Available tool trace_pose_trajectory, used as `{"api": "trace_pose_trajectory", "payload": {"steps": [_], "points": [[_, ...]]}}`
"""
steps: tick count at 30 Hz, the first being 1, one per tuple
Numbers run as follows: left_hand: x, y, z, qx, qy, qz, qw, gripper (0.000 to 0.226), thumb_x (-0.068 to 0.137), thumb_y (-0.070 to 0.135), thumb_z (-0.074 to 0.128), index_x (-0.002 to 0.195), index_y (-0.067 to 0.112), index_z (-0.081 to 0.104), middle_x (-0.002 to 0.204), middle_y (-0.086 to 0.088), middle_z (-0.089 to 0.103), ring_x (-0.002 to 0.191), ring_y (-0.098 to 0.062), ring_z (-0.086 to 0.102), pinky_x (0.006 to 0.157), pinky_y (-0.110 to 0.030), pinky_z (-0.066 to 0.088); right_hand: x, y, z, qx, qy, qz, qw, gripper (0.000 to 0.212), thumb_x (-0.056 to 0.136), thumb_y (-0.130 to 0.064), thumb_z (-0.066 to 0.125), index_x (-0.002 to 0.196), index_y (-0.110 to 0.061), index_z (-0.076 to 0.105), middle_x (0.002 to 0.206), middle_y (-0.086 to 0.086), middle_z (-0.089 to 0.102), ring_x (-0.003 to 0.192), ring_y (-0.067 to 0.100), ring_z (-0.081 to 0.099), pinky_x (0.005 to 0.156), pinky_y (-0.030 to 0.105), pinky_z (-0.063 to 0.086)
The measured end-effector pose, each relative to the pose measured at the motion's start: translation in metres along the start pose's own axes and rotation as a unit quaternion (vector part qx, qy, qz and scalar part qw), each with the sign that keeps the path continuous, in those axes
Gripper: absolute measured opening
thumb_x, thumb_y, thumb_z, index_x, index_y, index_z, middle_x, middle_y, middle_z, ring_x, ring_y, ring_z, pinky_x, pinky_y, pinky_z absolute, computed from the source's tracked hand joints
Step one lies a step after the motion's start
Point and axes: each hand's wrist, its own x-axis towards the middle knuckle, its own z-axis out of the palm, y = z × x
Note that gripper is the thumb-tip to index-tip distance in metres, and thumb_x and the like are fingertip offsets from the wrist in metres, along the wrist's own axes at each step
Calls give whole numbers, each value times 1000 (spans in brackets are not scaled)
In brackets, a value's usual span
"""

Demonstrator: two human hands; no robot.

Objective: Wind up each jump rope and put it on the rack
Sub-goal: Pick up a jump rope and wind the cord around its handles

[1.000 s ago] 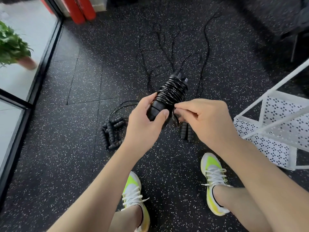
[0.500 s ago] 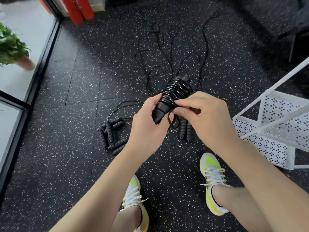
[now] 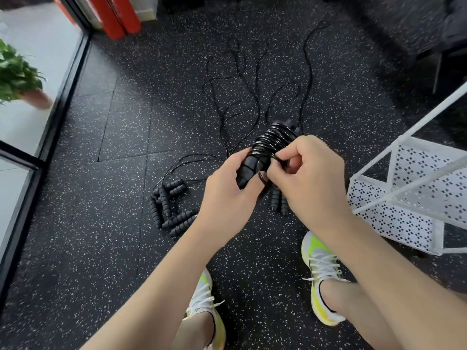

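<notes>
Nearest: two yellow-white shoes (image 3: 319, 276) planted on the speckled floor (image 3: 101, 248).

Left hand (image 3: 225, 195) wraps the lower end of the rope handles (image 3: 249, 170), steadying the bundle as a spool. Right hand (image 3: 307, 178) pinches the cord's last loop (image 3: 262, 176) beside the handles, likely tucking it so the coil (image 3: 275, 138) cannot unwind.

Beyond the hands: loose handles (image 3: 168, 207) at left, another pair (image 3: 278, 202) under the right hand, their cords (image 3: 242, 79) trailing away, not yet wound.

White rack (image 3: 409, 195) near, at right; bundle not on it.

Against a second ago: right hand has moved from the handles' base to the coil's side; the bundle sits slightly higher in view.
</notes>
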Motion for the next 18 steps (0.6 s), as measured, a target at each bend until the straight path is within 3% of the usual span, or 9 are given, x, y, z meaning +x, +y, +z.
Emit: {"api": "trace_pose_trajectory", "payload": {"steps": [4,8,11,15,18], "points": [[-1,-4,0,-31,-16,-9,999,42,91,31,68,131,37,58,105,6,74,95,-25,72,87,-54,59,0,-3,1,-14,6,-5,1000,24,80,-13,75,76,-19,52,72,-12,47,76,1,51,65,9,38],[-5,-6,-1,-197,-64,-59,976,47,85,13,57,131,23,58,117,-11,71,97,-31,70,95,-66,52,2,-1,1,-4,-18,-6,1000,24,80,-10,73,76,-19,50,69,-12,46,71,3,50,64,12,38],[-7,-4,3,-306,-78,-94,944,38,92,19,47,129,12,55,110,-6,72,89,-23,69,90,-59,53,4,1,-1,2,-40,-7,999,23,80,-9,72,77,-16,51,69,-12,48,72,6,52,64,14,40],[-6,-4,7,-328,-76,-105,936,28,103,17,49,129,8,52,105,-7,72,82,-23,68,80,-50,52,4,3,-4,21,-57,-9,998,20,80,-11,73,78,-16,54,69,-9,51,70,11,53,63,12,40],[-4,-3,8,-338,-53,-118,932,30,102,12,52,131,5,52,110,-15,69,86,-28,65,83,-54,48,4,3,-7,31,-65,-17,997,17,81,-10,74,80,-15,57,71,-7,53,73,11,54,64,8,40]]}}
